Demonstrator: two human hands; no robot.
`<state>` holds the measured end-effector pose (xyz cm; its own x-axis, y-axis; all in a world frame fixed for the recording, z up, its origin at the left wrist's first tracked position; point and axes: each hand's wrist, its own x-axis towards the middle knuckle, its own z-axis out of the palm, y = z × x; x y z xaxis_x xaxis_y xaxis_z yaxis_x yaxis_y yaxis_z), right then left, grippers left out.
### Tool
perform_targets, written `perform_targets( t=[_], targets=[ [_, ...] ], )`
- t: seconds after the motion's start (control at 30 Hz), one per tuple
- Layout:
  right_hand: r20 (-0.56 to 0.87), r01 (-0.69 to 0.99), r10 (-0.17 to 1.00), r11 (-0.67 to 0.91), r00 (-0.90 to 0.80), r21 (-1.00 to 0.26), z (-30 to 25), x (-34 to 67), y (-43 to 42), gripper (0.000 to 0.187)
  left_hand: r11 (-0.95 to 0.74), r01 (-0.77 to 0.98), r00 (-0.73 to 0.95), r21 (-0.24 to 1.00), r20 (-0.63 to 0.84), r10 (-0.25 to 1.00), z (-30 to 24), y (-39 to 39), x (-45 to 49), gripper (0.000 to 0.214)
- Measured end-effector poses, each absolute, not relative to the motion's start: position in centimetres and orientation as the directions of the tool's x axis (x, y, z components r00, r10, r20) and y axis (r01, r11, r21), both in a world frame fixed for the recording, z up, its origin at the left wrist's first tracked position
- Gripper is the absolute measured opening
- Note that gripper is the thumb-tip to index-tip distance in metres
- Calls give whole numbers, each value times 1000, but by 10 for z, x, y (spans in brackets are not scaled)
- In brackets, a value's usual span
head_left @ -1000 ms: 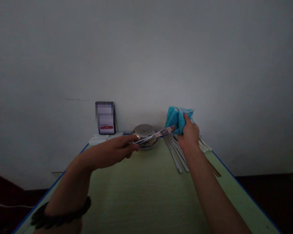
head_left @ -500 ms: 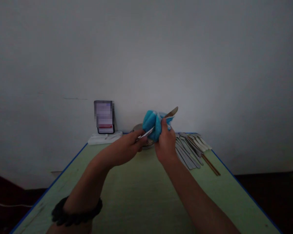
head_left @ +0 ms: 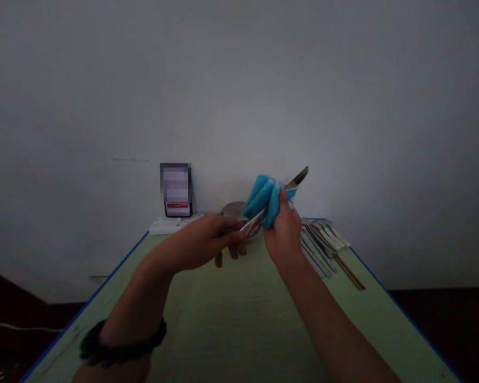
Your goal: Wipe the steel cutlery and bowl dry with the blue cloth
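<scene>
My left hand (head_left: 211,239) pinches the handle end of a table knife (head_left: 297,178), its other fingers hanging loose below. The knife slants up to the right, and its blade tip sticks out past a blue cloth (head_left: 263,199). Bunched around the knife's middle, that cloth is gripped by my right hand (head_left: 285,231), thumb on top. Both hands are raised above the table. Behind them, partly hidden, is a round metal container (head_left: 233,209).
Several pieces of metal cutlery (head_left: 319,250) lie at the table's right side, with brown chopsticks (head_left: 349,271) and white-handled pieces (head_left: 335,234) beside them. A phone (head_left: 178,191) leans upright at the back left on a white stand (head_left: 163,226). A wall rises behind the green table (head_left: 223,330).
My right hand and the cloth have shifted right and slightly up along the knife. More of the blade shows, and some left-hand fingers have spread downward.
</scene>
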<state>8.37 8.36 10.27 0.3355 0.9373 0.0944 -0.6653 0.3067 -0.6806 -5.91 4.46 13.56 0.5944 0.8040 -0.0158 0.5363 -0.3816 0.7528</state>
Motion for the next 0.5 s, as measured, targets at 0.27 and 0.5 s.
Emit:
perform_targets(
  t=[0.27,0.5],
  targets=[
    [26,-679,975,172,219,-714,99,59,71,25,-425,656,387,624,206,899,134,50,-56,37],
    [50,-743,951,270,304,-612,110,87,86,19,-498,641,483,583,198,853,137,44,-54,33]
  ],
)
